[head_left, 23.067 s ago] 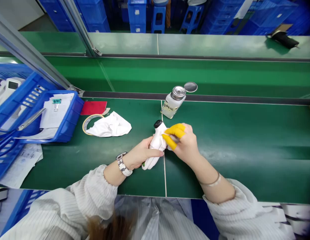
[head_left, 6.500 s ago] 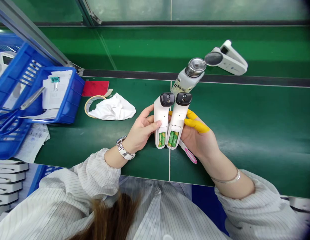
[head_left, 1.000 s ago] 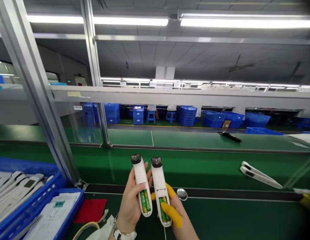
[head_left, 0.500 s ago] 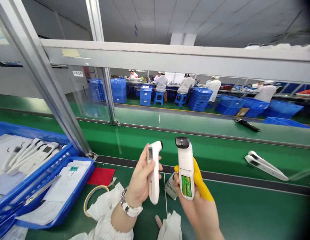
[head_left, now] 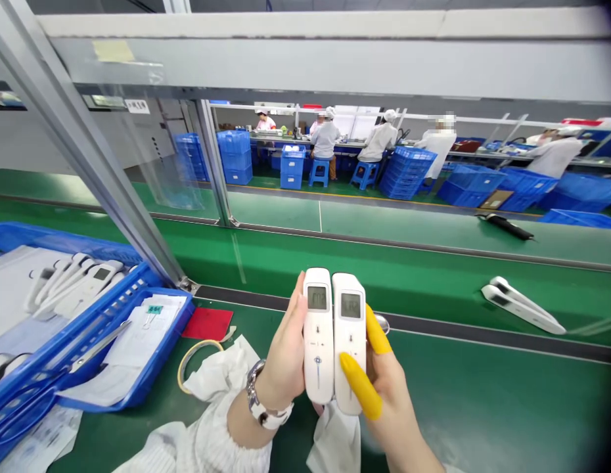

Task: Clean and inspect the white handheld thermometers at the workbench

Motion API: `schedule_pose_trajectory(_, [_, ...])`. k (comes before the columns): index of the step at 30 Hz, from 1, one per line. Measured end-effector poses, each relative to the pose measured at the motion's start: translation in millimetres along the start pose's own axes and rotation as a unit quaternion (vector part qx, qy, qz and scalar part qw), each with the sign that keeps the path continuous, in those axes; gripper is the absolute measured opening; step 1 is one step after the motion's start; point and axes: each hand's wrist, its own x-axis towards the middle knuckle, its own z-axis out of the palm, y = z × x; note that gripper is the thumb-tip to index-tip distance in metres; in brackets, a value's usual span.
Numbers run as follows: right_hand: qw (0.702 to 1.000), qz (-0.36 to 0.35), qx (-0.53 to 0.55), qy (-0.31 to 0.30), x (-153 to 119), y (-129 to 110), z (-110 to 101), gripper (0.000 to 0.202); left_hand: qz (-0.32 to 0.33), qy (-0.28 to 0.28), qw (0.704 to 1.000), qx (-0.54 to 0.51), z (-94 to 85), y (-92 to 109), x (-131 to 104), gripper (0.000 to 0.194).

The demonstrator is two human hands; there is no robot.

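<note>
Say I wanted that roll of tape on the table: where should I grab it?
Probably by the left edge of the tape, pinching the rim from above and the left. It's a ring lying flat, its left curve is exposed, and the cloth covers its right part.

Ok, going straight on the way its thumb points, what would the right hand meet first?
Probably the left white device, held by the left hand, close beside the right white device in the right hand; whether the two touch is unclear.
</note>
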Motion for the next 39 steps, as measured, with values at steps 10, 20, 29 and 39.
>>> schedule_pose_trajectory(10, [0.999,-0.028,-0.016,-0.004,0.6,-1.0,-0.5,0.062,0.018,0.022,0.998,-0.048,6.0,5.3,-2.3,0.042])
schedule_pose_trajectory(20, [0.999,0.017,0.032,0.004,-0.8,-5.7,0.9,0.069,-0.035,0.024,0.998,-0.041,7.2,16.7,-0.7,0.024])
schedule_pose_trajectory(29, [0.999,0.030,0.045,-0.006,-0.2,-10.2,2.5,0.064,-0.014,-0.022,1.000,-0.015,4.4,16.0,-1.9,0.019])
schedule_pose_trajectory(39, [0.999,-0.045,-0.007,-0.014,2.9,-0.6,-5.5,0.066,-0.042,-0.005,0.999,-0.004,6.2,17.5,-2.4,0.020])
